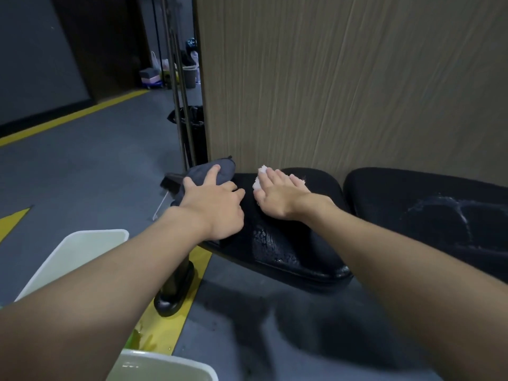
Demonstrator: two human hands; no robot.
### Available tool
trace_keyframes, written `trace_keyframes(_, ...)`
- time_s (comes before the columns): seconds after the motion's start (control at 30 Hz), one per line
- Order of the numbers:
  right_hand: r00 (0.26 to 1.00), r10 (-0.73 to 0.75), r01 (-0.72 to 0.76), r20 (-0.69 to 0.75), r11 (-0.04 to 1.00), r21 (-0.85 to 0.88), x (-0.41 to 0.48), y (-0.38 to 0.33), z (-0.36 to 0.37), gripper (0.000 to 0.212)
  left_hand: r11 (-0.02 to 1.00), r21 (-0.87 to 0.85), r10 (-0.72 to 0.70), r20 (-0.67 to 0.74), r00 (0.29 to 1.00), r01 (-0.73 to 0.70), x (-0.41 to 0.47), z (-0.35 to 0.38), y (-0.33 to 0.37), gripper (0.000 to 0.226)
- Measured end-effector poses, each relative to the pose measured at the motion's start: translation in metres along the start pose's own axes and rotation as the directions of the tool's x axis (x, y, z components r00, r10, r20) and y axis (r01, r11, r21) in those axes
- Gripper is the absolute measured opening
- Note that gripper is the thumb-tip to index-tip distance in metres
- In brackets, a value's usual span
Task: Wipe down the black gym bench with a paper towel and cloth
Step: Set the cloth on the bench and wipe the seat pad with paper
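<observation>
Two hands [217,204] [277,196] on seemingly wet bench [302,254]

the wood panel [343,78] stood tight behind the bench [288,243] so no room back there, two white tubs [68,259] crowded the near left, but the grey floor [247,325] in front was wide open.

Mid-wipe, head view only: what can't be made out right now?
Head view:
- Paper towel: mostly under the right hand, only white edges show.
- Gray cloth: partly covered by the left hand.
- Bench's right pad: cut off by the frame edge.
- Clutter down the corridor: too small and dim to identify.
</observation>
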State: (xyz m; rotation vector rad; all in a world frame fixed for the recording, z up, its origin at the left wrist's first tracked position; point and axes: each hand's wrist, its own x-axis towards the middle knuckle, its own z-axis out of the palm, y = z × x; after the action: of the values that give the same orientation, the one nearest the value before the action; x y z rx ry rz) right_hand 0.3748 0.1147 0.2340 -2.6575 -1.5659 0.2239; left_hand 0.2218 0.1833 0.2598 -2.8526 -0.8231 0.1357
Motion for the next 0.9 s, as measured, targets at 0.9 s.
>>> trace_keyframes(0.9, 0.993, 0.117, -0.118, 0.013, 0.993, 0.022, 0.03, 0.039, -0.013, 0.06, 0.997, 0.029, 0.071, 0.17, 0.983, -0.077, 0.009, -0.011, 0.003, 0.085)
